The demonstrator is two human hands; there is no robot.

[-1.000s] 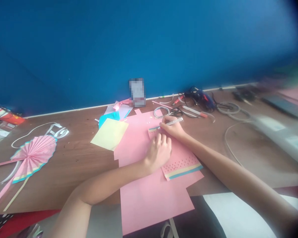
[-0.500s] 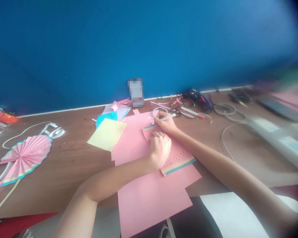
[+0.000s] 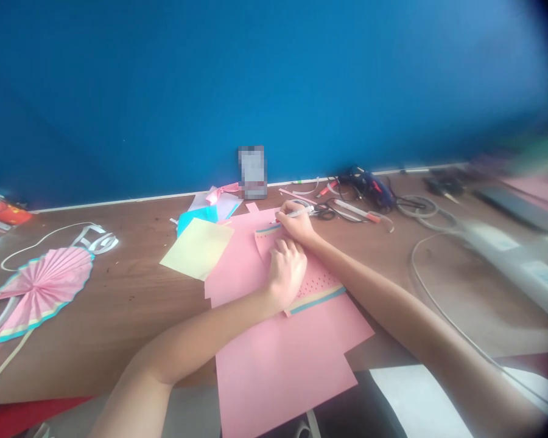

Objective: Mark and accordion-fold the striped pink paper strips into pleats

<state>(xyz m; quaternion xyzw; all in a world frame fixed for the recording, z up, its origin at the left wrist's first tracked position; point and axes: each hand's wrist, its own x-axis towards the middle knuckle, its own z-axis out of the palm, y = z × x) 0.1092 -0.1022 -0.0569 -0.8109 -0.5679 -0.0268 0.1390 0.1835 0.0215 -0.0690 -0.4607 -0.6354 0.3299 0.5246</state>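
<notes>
A white pen is pinched in my right hand, its tip down at the far edge of a patterned pink paper. That paper carries dark dashes and yellow and blue border stripes. My left hand lies on it with curled fingers, pressing it down; what is under the palm is hidden. Beneath both hands spreads a larger pink sheet, reaching past the table's front edge. A pale yellow square overlaps its left side.
Blue paper and a phone stand toward the wall. Left lies a pleated pink fan near white tape strips. Right are scissors, a cutter knife, a dark blue corded tool and a power strip.
The patterned paper has slid a little left and away across the larger pink sheet. Both hands have shifted slightly left with it, the pen still in the right.
</notes>
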